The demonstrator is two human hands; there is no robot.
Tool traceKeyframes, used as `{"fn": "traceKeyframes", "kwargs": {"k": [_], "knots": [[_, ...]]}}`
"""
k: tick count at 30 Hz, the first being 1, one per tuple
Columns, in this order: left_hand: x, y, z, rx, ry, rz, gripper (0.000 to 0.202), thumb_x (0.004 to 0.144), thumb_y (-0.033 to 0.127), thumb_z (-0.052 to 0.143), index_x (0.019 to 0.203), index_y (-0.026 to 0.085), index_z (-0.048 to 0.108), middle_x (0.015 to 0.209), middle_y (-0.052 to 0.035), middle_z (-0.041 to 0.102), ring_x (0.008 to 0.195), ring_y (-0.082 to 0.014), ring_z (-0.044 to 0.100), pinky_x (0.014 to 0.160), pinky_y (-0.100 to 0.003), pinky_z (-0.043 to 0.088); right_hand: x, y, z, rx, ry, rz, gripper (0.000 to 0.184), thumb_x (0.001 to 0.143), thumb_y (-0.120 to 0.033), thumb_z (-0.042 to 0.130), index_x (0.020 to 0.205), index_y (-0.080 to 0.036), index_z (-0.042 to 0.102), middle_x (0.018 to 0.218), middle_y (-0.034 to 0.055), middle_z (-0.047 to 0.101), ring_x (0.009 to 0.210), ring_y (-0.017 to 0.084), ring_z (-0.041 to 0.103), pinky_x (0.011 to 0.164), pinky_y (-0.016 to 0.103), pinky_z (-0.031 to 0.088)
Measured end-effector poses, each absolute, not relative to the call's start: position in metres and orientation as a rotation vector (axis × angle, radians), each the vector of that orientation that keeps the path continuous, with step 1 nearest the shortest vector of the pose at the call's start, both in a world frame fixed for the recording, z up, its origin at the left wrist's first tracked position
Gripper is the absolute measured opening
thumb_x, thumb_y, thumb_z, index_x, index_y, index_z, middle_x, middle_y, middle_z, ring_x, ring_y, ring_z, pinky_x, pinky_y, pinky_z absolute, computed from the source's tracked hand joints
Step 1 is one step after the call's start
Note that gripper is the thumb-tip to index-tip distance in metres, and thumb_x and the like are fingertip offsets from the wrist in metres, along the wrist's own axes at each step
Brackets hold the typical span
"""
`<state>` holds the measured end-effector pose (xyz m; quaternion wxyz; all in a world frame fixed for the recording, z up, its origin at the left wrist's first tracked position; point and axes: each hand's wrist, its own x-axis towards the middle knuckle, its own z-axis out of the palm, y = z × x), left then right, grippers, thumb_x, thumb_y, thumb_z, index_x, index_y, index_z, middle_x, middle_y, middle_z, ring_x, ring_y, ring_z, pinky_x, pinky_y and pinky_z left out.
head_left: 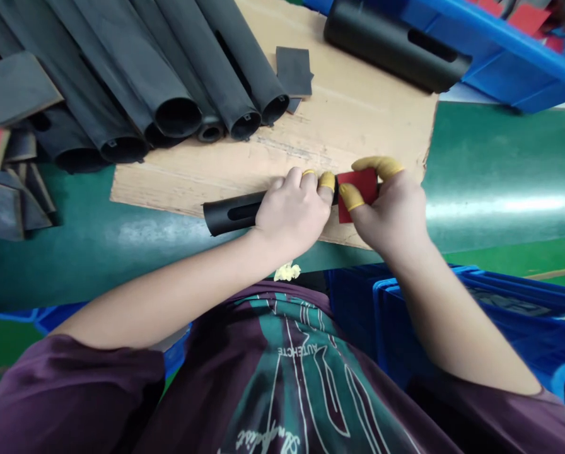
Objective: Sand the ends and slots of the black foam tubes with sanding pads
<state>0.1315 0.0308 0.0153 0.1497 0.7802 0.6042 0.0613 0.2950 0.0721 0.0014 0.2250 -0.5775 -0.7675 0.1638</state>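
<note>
A short black tube [219, 215] with a long slot lies across the front of the cardboard. My left hand [294, 208] is wrapped over its middle, with yellow finger covers on some fingertips. At the tube's right end, my right hand [393, 205] pinches a red sanding block [362, 184] between covered thumb and fingers. The block looks pressed against the tube's end; their exact contact is hidden by my fingers.
Several long dark tubes [178, 113] lie at the back left, beside grey blocks [15, 88]. Another slotted black tube [396, 47] rests near a blue bin [509, 57]. Cardboard [358, 120] covers part of the green table [500, 170]. Blue crates [381, 290] stand below the front edge.
</note>
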Motion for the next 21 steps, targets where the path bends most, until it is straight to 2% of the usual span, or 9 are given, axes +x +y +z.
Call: {"fn": "traceKeyframes", "kwargs": {"k": [3,7,12,16,21], "knots": [[0.1313,0.0309,0.0154,2.218,1.744,0.191,0.029,0.094,0.025,0.057,0.121,0.018,0.068,0.115,-0.0145,0.067,0.119,-0.0309,0.053,0.093,-0.042,0.047,0.2962,0.0752,0.0016,-1.582,-2.071,0.478,0.022,0.080,-0.036,0.068,0.099,-0.024,0.063,0.076,0.0019,0.066,0.061,0.019,0.060,0.066,0.041,0.059],[0.1311,0.0308,0.0157,2.216,1.722,0.183,0.028,0.094,0.024,0.057,0.119,0.017,0.068,0.116,-0.0149,0.066,0.119,-0.0309,0.054,0.093,-0.042,0.046,0.2958,0.0755,0.0011,-1.604,-2.007,0.540,0.018,0.077,-0.031,0.067,0.092,-0.023,0.062,0.073,0.0012,0.064,0.057,0.017,0.057,0.057,0.036,0.056],[0.1314,0.0314,0.0143,2.220,1.745,0.187,0.030,0.094,0.023,0.058,0.122,0.017,0.067,0.116,-0.0146,0.066,0.120,-0.0316,0.053,0.093,-0.042,0.047,0.2985,0.0785,-0.0032,-1.676,-1.944,0.593,0.019,0.079,-0.031,0.066,0.095,-0.024,0.059,0.071,-0.0002,0.060,0.055,0.016,0.055,0.056,0.038,0.055],[0.1317,0.0318,0.0142,2.240,1.737,0.176,0.027,0.095,0.022,0.054,0.117,0.018,0.069,0.114,-0.0144,0.067,0.119,-0.0308,0.054,0.093,-0.042,0.048,0.2965,0.0732,-0.0066,-1.608,-1.923,0.659,0.020,0.081,-0.032,0.063,0.099,-0.024,0.058,0.074,0.0011,0.062,0.057,0.017,0.057,0.055,0.037,0.054],[0.1318,0.0316,0.0157,2.245,1.749,0.164,0.030,0.095,0.022,0.053,0.121,0.018,0.068,0.115,-0.0150,0.067,0.119,-0.0309,0.054,0.092,-0.042,0.048,0.2966,0.0710,-0.0067,-1.678,-1.871,0.625,0.020,0.080,-0.034,0.064,0.097,-0.025,0.058,0.076,0.0020,0.062,0.059,0.018,0.058,0.059,0.040,0.056]]}}
